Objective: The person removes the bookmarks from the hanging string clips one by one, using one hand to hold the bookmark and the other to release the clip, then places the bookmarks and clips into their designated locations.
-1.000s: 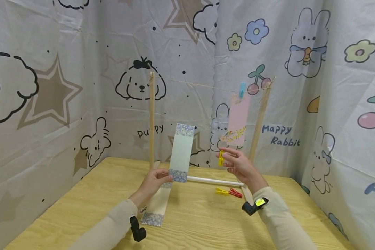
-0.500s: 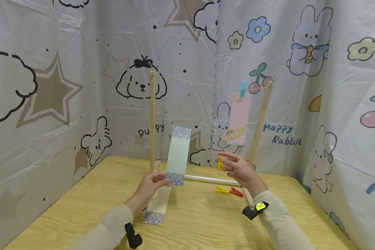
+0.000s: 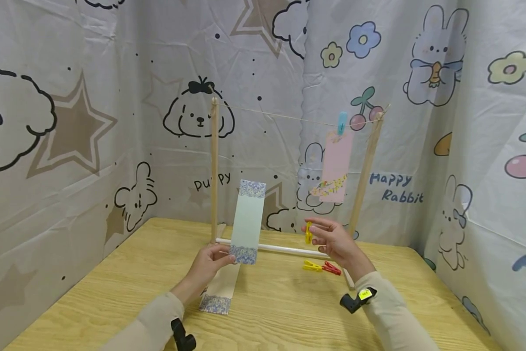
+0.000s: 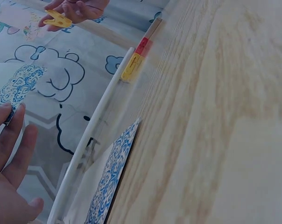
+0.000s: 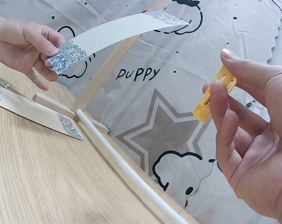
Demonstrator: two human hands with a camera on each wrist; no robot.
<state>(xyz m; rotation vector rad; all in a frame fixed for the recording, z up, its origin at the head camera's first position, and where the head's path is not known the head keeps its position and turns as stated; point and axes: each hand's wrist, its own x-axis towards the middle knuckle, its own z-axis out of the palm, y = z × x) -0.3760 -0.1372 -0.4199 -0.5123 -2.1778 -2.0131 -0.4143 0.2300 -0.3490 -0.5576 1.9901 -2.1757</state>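
Note:
My left hand pinches the lower corner of a pale green bookmark with blue lace-patterned ends, held upright above the table; the right wrist view shows it bowed. In my right hand, a yellow clothespin is pinched between thumb and fingers, level with the bookmark's lower half. Below my left hand a cream bookmark with similar patterned ends lies on the table, partly covered by that hand. On the string hangs a pink bookmark, gripped by a blue clothespin.
A wooden post and another post carry the string, with a white rod between their feet. A yellow clothespin and a red clothespin lie before it. A printed curtain surrounds the wooden table.
My left hand has moved down and slightly left with the green bookmark. The right hand has dropped a little, still pinching the yellow clothespin.

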